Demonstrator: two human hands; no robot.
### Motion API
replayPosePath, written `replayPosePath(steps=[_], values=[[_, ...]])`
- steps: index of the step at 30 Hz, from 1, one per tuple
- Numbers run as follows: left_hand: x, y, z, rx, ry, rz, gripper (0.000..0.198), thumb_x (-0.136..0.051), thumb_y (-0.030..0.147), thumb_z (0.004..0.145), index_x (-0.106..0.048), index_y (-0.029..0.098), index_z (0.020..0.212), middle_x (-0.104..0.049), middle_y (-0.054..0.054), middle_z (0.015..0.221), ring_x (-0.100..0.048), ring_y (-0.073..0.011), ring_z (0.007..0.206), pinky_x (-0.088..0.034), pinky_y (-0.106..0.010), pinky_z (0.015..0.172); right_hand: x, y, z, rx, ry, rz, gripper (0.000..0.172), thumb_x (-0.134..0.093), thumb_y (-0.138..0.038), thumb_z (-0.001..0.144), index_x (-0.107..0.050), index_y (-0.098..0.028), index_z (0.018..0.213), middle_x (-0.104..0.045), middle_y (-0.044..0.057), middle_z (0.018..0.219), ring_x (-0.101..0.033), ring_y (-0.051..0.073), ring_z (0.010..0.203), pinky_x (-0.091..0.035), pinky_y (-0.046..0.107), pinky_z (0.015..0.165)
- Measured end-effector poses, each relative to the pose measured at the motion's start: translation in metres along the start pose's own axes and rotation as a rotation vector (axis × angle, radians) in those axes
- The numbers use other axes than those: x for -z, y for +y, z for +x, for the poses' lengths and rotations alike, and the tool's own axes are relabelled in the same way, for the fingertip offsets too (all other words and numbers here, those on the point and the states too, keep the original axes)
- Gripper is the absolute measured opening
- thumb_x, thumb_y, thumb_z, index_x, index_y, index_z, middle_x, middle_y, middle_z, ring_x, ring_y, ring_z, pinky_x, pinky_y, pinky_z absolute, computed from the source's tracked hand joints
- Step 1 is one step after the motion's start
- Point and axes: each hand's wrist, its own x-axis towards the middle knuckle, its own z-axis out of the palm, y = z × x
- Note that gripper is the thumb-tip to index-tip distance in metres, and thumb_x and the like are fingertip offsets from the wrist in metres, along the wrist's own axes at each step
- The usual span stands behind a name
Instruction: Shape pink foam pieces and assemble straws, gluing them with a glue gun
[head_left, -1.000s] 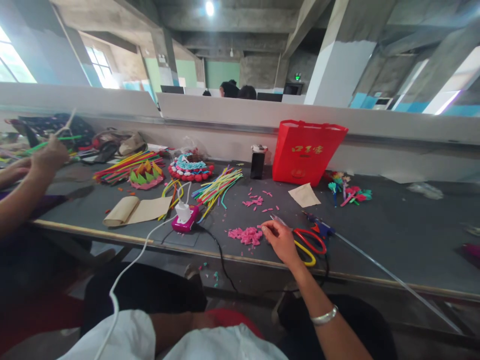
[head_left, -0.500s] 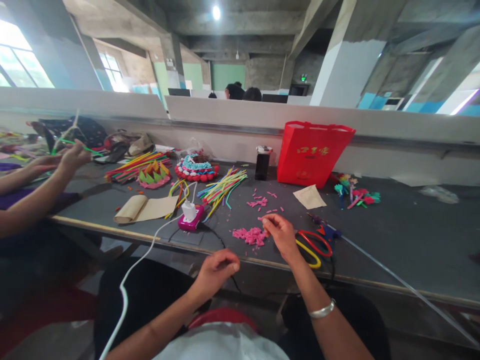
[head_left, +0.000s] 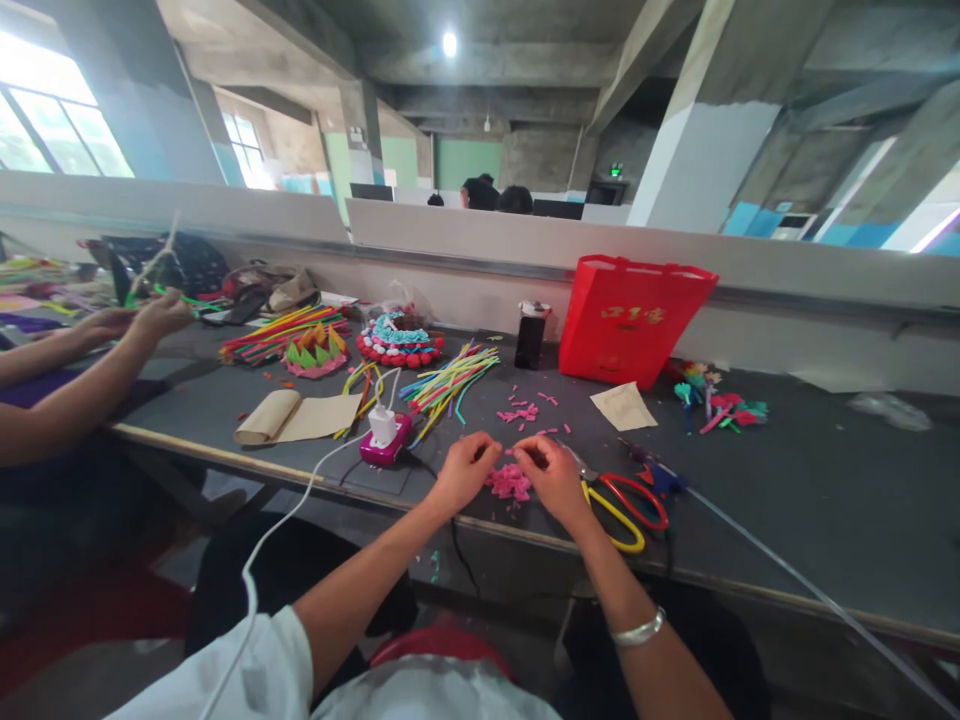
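Over the pile of small pink cut pieces [head_left: 511, 484], my two hands are held close together with fingertips almost meeting. My right hand [head_left: 553, 478] pinches a small pink piece [head_left: 509, 452] between thumb and finger. My left hand [head_left: 466, 470] is closed in a pinch just left of it; whatever lies in those fingers is too small to make out. More loose pink bits [head_left: 519, 412] are scattered behind the hands. Scissors with one red and one yellow handle [head_left: 622, 512] lie right beside my right hand, blades partly hidden by it.
A glue gun [head_left: 654, 472] with a long clear stick lies to the right. Behind stand a red bag [head_left: 634, 320] and a dark bottle [head_left: 530, 338]. Left are coloured stems [head_left: 454, 380], a purple power block [head_left: 386, 440], a paper roll [head_left: 296, 415] and a co-worker's hands [head_left: 154, 318].
My left hand has risen from in front of the table edge to meet the right hand above the pink pile. The right hand stays near the pile. The view has shifted slightly.
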Motion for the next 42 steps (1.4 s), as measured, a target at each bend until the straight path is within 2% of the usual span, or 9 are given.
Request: replayPosePath(steps=[4, 10, 13, 19, 23, 29, 33, 36, 42], values=[[-0.001, -0.01, 0.012, -0.01, 0.03, 0.093, 0.029, -0.045, 0.037, 0.088, -0.057, 0.017, 0.072, -0.05, 0.002, 0.062, -0.046, -0.0127, 0.06, -0.034, -0.024, 0.058, 0.011, 0.021, 0.012, -0.025, 0.115, -0.097, 0.02, -0.051, -0.032, 0.085, -0.066, -0.018, 0.084, -0.068, 0.004, 0.079, -0.061, 0.018, 0.07, -0.048, 0.029, 0.07], [-0.018, -0.014, 0.012, -0.151, -0.133, 0.245, 0.024, -0.066, 0.037, 0.075, -0.068, 0.019, 0.092, -0.063, -0.005, 0.088, -0.054, -0.0204, 0.085, -0.039, -0.032, 0.082, 0.023, 0.049, 0.022, -0.069, 0.193, -0.26, 0.029, -0.05, -0.025, 0.082, -0.065, -0.018, 0.106, -0.067, 0.006, 0.086, -0.061, 0.019, 0.071, -0.049, 0.034, 0.074], [-0.026, -0.018, 0.009, -0.176, -0.169, 0.298, 0.027, -0.066, 0.035, 0.075, -0.069, 0.021, 0.098, -0.063, -0.006, 0.096, -0.053, -0.0228, 0.091, -0.038, -0.035, 0.084, 0.028, 0.049, 0.016, -0.044, 0.098, -0.321, 0.028, -0.051, -0.019, 0.081, -0.068, -0.023, 0.103, -0.067, 0.004, 0.087, -0.062, 0.019, 0.074, -0.048, 0.033, 0.077], [-0.029, -0.029, 0.011, -0.19, -0.186, 0.312, 0.015, -0.057, 0.016, 0.077, -0.07, 0.019, 0.082, -0.064, -0.006, 0.086, -0.054, -0.0196, 0.085, -0.039, -0.033, 0.083, 0.028, 0.044, -0.002, 0.037, -0.181, -0.377, 0.022, -0.065, -0.013, 0.073, -0.073, -0.029, 0.086, -0.068, 0.002, 0.088, -0.062, 0.02, 0.088, -0.044, 0.03, 0.081], [-0.028, -0.03, 0.013, -0.194, -0.168, 0.26, 0.024, -0.053, 0.006, 0.071, -0.069, 0.018, 0.081, -0.065, -0.005, 0.087, -0.056, -0.0196, 0.089, -0.04, -0.033, 0.085, 0.02, 0.051, -0.002, 0.021, -0.224, -0.401, 0.01, -0.066, -0.015, 0.075, -0.069, -0.025, 0.071, -0.067, 0.002, 0.078, -0.061, 0.019, 0.08, -0.043, 0.029, 0.075], [-0.023, -0.024, 0.013, -0.185, -0.135, 0.132, 0.019, -0.053, 0.016, 0.081, -0.067, 0.019, 0.093, -0.067, -0.005, 0.096, -0.058, -0.0191, 0.096, -0.042, -0.032, 0.089, 0.014, 0.051, 0.001, -0.004, -0.212, -0.349, 0.011, -0.054, -0.018, 0.084, -0.064, -0.023, 0.082, -0.067, 0.001, 0.079, -0.061, 0.018, 0.077, -0.042, 0.028, 0.071], [-0.022, -0.018, 0.011, -0.193, -0.168, 0.075, 0.016, -0.062, 0.031, 0.08, -0.069, 0.019, 0.089, -0.068, -0.004, 0.089, -0.058, -0.0186, 0.089, -0.041, -0.031, 0.088, 0.006, 0.042, -0.003, 0.01, -0.222, -0.275, 0.012, -0.051, -0.016, 0.085, -0.062, -0.022, 0.085, -0.067, 0.001, 0.082, -0.061, 0.018, 0.078, -0.044, 0.029, 0.073], [-0.021, -0.019, 0.011, -0.16, -0.161, 0.038, 0.014, -0.062, 0.03, 0.08, -0.067, 0.018, 0.075, -0.066, -0.003, 0.077, -0.057, -0.0173, 0.081, -0.041, -0.029, 0.083, 0.002, 0.039, -0.004, 0.011, -0.226, -0.218, 0.012, -0.051, -0.017, 0.084, -0.061, -0.022, 0.086, -0.067, 0.001, 0.083, -0.062, 0.018, 0.081, -0.045, 0.029, 0.075], [-0.021, -0.03, 0.01, -0.006, -0.083, -0.078, 0.023, -0.047, 0.031, 0.085, -0.06, 0.015, 0.075, -0.056, 0.002, 0.061, -0.05, -0.0114, 0.055, -0.04, -0.022, 0.055, 0.008, 0.044, 0.0, -0.015, -0.168, -0.126, 0.02, -0.05, -0.018, 0.085, -0.059, -0.021, 0.102, -0.069, 0.003, 0.094, -0.065, 0.016, 0.087, -0.048, 0.03, 0.081]])
